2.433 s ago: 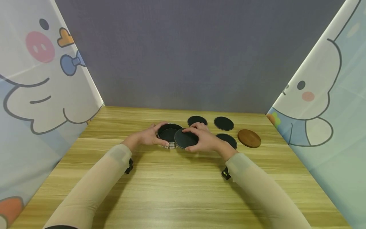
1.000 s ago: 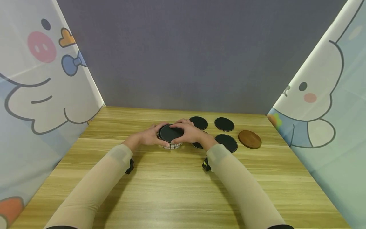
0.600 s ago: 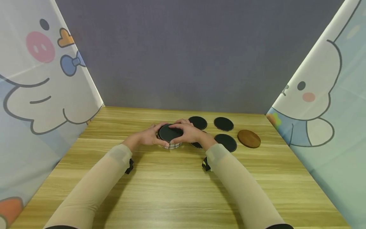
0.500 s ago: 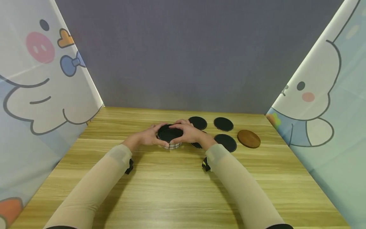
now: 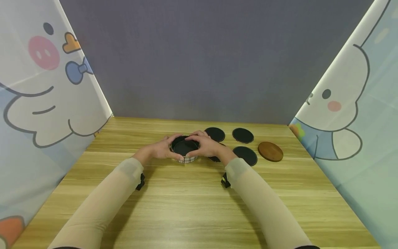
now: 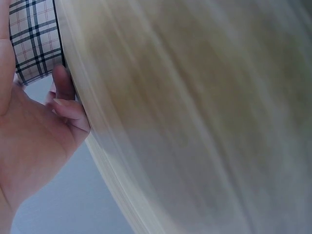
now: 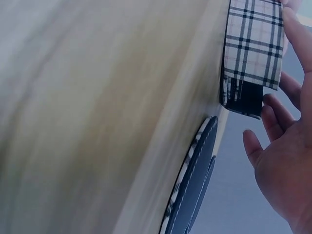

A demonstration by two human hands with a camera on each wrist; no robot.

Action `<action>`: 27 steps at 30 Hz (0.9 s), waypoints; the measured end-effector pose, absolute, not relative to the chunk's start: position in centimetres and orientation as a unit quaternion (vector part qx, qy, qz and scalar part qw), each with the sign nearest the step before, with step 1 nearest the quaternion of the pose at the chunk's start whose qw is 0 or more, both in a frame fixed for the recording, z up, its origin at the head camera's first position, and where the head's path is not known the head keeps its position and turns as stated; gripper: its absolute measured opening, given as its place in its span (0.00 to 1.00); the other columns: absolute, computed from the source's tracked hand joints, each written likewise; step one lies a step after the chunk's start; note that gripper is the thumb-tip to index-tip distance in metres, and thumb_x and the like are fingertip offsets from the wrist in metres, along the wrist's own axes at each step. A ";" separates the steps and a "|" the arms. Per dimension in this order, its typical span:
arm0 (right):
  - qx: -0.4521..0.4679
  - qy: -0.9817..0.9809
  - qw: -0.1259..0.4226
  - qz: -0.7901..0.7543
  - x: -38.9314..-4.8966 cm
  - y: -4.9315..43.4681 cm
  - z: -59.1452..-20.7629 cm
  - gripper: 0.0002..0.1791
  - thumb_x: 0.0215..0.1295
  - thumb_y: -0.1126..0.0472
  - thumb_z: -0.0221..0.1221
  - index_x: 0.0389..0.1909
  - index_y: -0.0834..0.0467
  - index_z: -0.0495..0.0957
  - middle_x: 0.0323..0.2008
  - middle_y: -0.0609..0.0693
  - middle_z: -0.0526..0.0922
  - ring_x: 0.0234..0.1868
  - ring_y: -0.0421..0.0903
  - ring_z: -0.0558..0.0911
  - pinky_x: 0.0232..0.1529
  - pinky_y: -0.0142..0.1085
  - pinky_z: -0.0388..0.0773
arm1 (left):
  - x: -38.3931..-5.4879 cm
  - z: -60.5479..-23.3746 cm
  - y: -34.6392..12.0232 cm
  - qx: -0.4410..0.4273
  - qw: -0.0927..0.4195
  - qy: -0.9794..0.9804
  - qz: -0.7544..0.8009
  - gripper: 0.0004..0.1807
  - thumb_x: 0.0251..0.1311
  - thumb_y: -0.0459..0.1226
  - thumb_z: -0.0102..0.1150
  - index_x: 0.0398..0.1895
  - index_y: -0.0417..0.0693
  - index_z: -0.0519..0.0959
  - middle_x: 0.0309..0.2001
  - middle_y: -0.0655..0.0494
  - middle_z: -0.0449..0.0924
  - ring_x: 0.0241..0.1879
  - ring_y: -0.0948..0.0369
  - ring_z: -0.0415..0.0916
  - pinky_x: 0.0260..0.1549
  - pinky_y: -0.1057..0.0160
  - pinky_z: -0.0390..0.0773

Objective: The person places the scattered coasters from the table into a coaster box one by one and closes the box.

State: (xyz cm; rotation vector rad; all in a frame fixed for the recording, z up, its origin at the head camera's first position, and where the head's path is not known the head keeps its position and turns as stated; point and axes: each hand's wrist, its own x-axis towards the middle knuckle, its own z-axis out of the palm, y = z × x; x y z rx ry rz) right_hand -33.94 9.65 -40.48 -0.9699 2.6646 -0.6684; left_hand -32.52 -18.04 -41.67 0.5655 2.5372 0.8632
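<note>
A round coaster holder with a plaid outer wall and black inside stands on the table, a black round coaster lying down inside it. My left hand grips the holder's left side, thumb at the front, forefinger at the back. Over the right side of the rim, my right hand spreads thumb and forefinger, the coaster below them. The right wrist view shows a gap in the plaid wall, with loosely bent fingers beside it. In the left wrist view, fingers sit close to the wall's bottom edge.
Black round coasters lie right of the holder: one at the back, one farther right, one in front of that, and another partly hidden by my right hand. A brown wooden disc lies at the far right.
My right hand has carried the coaster left over the holder and let it go; it has dropped from rim height to inside. My left hand has stayed on the holder.
</note>
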 end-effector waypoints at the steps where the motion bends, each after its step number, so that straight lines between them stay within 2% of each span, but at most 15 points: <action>1: -0.330 0.908 0.112 -0.232 -33.9 9.9 -40.5 0.45 0.70 0.33 0.70 0.83 0.43 0.69 0.85 0.52 0.60 0.86 0.60 0.55 0.83 0.67 0.56 | -32.5 -41.8 -18.0 0.201 0.201 0.907 0.310 0.67 0.60 0.68 0.75 0.92 0.73 0.40 0.87 0.27 0.31 0.85 0.25 0.42 0.75 0.20 0.57; 4: -0.325 0.904 0.102 -0.257 -33.6 11.0 -40.7 0.41 0.73 0.35 0.69 0.82 0.44 0.71 0.81 0.53 0.66 0.82 0.59 0.65 0.79 0.64 0.66 | -32.5 -42.0 -17.9 0.198 0.204 0.905 0.316 0.67 0.59 0.68 0.76 0.92 0.73 0.41 0.87 0.26 0.30 0.85 0.24 0.41 0.75 0.19 0.55; 8: -0.320 0.893 0.081 -0.306 -33.4 13.4 -40.5 0.34 0.80 0.45 0.66 0.80 0.53 0.73 0.73 0.57 0.73 0.63 0.55 0.83 0.67 0.56 0.80 | -32.6 -42.1 -17.9 0.196 0.201 0.902 0.327 0.68 0.57 0.66 0.79 0.92 0.73 0.41 0.87 0.26 0.31 0.85 0.23 0.40 0.75 0.18 0.53; 10: -0.312 0.892 0.076 -0.319 -33.4 14.9 -40.2 0.32 0.81 0.49 0.65 0.79 0.56 0.73 0.70 0.59 0.76 0.53 0.52 0.85 0.61 0.52 0.84 | -32.6 -42.1 -18.0 0.197 0.199 0.901 0.331 0.69 0.57 0.65 0.80 0.92 0.72 0.42 0.87 0.26 0.30 0.85 0.24 0.38 0.76 0.18 0.51; 12: -0.298 0.897 0.073 -0.317 -33.3 16.3 -40.0 0.31 0.82 0.50 0.65 0.79 0.56 0.73 0.69 0.58 0.78 0.48 0.48 0.85 0.56 0.49 0.84 | -32.6 -42.0 -18.1 0.198 0.198 0.900 0.335 0.69 0.57 0.64 0.80 0.92 0.70 0.42 0.87 0.26 0.28 0.86 0.24 0.35 0.76 0.18 0.50; 14: -0.285 0.904 0.073 -0.311 -33.1 18.0 -39.9 0.31 0.82 0.48 0.64 0.78 0.55 0.74 0.68 0.57 0.80 0.46 0.45 0.83 0.52 0.47 0.83 | -32.5 -41.8 -18.1 0.200 0.199 0.898 0.338 0.69 0.57 0.64 0.81 0.92 0.69 0.42 0.87 0.26 0.26 0.86 0.25 0.32 0.76 0.17 0.48; 17: -0.268 0.912 0.072 -0.303 -32.6 20.2 -39.5 0.31 0.81 0.46 0.64 0.77 0.55 0.75 0.67 0.58 0.82 0.42 0.46 0.82 0.47 0.46 0.82 | -32.5 -41.6 -18.1 0.202 0.202 0.896 0.340 0.69 0.58 0.63 0.80 0.92 0.68 0.41 0.87 0.26 0.25 0.86 0.25 0.30 0.76 0.18 0.48; 21: -0.256 0.917 0.066 -0.297 -32.1 22.9 -39.4 0.31 0.81 0.47 0.65 0.76 0.58 0.76 0.65 0.59 0.83 0.41 0.46 0.82 0.46 0.44 0.80 | -32.3 -41.5 -18.0 0.203 0.202 0.896 0.339 0.69 0.58 0.63 0.80 0.92 0.66 0.41 0.87 0.26 0.25 0.87 0.26 0.30 0.76 0.18 0.49; 27: -0.241 0.918 0.072 -0.305 -31.8 26.3 -39.8 0.30 0.81 0.49 0.65 0.75 0.60 0.77 0.64 0.60 0.84 0.48 0.49 0.84 0.54 0.50 0.82 | -32.2 -41.5 -18.0 0.206 0.197 0.899 0.333 0.69 0.58 0.64 0.79 0.92 0.67 0.42 0.87 0.25 0.29 0.83 0.25 0.48 0.76 0.20 0.54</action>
